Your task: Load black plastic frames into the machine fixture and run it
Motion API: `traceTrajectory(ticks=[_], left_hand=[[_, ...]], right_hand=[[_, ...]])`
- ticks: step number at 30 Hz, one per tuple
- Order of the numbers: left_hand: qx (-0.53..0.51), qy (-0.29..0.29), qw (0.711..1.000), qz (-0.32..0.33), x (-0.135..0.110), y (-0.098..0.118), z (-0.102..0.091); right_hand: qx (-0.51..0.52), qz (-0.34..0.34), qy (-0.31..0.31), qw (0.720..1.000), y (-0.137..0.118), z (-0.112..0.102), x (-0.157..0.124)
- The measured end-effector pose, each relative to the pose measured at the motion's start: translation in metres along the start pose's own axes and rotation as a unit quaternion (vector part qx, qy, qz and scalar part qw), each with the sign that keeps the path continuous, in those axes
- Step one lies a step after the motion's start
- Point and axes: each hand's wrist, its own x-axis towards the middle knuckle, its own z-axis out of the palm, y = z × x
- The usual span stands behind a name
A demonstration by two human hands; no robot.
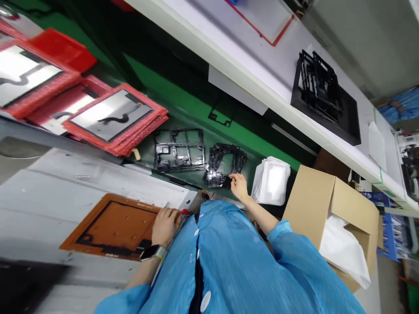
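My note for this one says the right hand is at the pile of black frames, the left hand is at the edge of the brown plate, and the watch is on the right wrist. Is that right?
Not quite: the head view shows the watch on the left wrist. The right hand is at the pile of black frames, the left hand at the edge of the brown plate.

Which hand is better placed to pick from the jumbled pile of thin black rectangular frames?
Right, most likely: the right hand is at the jumbled pile of thin black rectangular frames. The left hand is farther off, at the edge of the flat orange rectangular plate.
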Motion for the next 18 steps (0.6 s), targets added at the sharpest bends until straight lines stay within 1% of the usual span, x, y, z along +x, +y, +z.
traceTrajectory(ticks=[2, 5, 7, 9, 11, 14, 16, 18], left_hand=[[-0.009, 0.007, 1.000, -0.015, 0.004, 0.013, 0.001], [-0.044, 0.019, 0.998, -0.049, 0.003, 0.043, 0.002], [-0.073, 0.032, 0.993, -0.086, -0.003, 0.063, 0.001], [-0.094, 0.034, 0.986, -0.137, -0.012, 0.077, 0.001], [-0.111, 0.022, 0.975, -0.190, -0.025, 0.087, 0.002], [-0.135, 0.003, 0.952, -0.275, -0.049, 0.096, 0.007], [-0.157, -0.003, 0.935, -0.317, -0.064, 0.098, 0.012], [-0.182, -0.007, 0.921, -0.344, -0.077, 0.096, 0.016]], right_hand=[[0.025, -0.011, -0.030, 0.999, -0.005, 0.010, -0.001], [0.089, -0.035, -0.085, 0.992, -0.015, 0.031, -0.009], [0.131, -0.038, -0.121, 0.983, -0.022, 0.047, -0.014], [0.156, -0.036, -0.154, 0.975, -0.030, 0.061, -0.016], [0.159, -0.047, -0.185, 0.969, -0.037, 0.073, -0.013], [0.136, -0.086, -0.221, 0.962, -0.049, 0.085, -0.006], [0.115, -0.108, -0.233, 0.960, -0.055, 0.090, -0.003], [0.102, -0.126, -0.240, 0.957, -0.059, 0.097, -0.002]])
